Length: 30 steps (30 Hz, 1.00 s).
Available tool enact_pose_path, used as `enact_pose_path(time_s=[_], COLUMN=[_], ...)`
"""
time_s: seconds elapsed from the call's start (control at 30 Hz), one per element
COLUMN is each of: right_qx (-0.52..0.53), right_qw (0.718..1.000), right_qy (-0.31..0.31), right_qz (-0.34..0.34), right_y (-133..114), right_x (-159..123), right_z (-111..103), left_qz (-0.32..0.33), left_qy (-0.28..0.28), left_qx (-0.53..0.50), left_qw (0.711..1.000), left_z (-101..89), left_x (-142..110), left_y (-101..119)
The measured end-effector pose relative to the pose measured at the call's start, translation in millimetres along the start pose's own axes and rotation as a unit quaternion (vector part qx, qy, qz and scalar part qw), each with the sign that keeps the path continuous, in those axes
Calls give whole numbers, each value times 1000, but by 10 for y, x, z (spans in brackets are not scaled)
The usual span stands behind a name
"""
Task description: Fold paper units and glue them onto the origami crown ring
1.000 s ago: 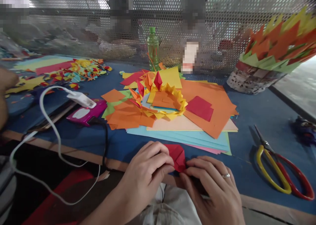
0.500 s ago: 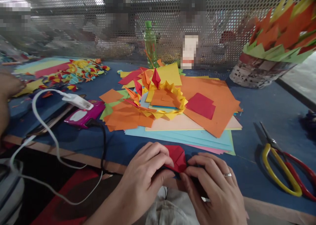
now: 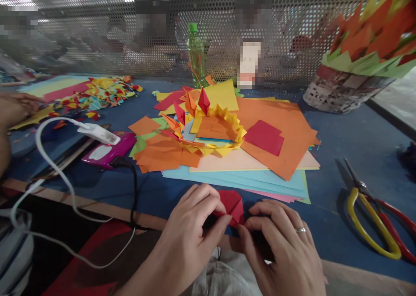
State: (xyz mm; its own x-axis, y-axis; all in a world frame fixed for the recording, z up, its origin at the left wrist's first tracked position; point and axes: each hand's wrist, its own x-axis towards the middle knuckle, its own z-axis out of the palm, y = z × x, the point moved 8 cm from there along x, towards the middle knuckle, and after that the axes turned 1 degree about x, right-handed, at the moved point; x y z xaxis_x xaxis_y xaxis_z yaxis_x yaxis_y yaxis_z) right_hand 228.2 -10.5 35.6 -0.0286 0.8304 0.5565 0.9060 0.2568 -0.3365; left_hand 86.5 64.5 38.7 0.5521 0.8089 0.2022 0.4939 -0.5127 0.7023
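Between my two hands, at the table's front edge, is a piece of folded red paper [image 3: 234, 203]. My left hand [image 3: 196, 226] pinches its left side, with the thumb laid along the lower fold. At its lower right corner, my right hand [image 3: 281, 239] grips the paper between thumb and fingers; a ring is on one finger. Beyond the hands lies a stack of coloured sheets [image 3: 240, 181]. On that stack rests a yellow paper ring [image 3: 224, 151] with pointed red and orange folded pieces standing along its left side.
Scissors [image 3: 367, 196] with yellow and red handles lie at right. A newspaper-covered pot [image 3: 338, 88] holds orange paper leaves. At left are a purple device [image 3: 108, 151], cables and a pile of small folded papers [image 3: 104, 92]. Another person's hand [image 3: 22, 107] is at far left. A green bottle [image 3: 196, 53] stands behind.
My left thumb has moved up onto the red paper's lower edge, and the fold there has shifted. My right hand stays nearly still. The other person's fingers at far left now reach further out.
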Motion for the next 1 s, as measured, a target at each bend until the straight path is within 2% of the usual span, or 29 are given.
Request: enact_pose_path(time_s=[0.63,0.87,1.0], right_qx=[-28,35,-13], right_qw=[999,998,998], right_qy=[-19,-36,-21], right_qz=[7,39,50], right_y=[12,84,53], right_x=[11,33,68], right_z=[32,-33,5], left_qz=[4,-4,6], left_qy=[36,19,26], left_qx=[-3,-6,-5], left_qw=[999,1000,1000], left_z=[30,54,46], left_x=[-9,-25,-24], left_y=[-31,-20,4])
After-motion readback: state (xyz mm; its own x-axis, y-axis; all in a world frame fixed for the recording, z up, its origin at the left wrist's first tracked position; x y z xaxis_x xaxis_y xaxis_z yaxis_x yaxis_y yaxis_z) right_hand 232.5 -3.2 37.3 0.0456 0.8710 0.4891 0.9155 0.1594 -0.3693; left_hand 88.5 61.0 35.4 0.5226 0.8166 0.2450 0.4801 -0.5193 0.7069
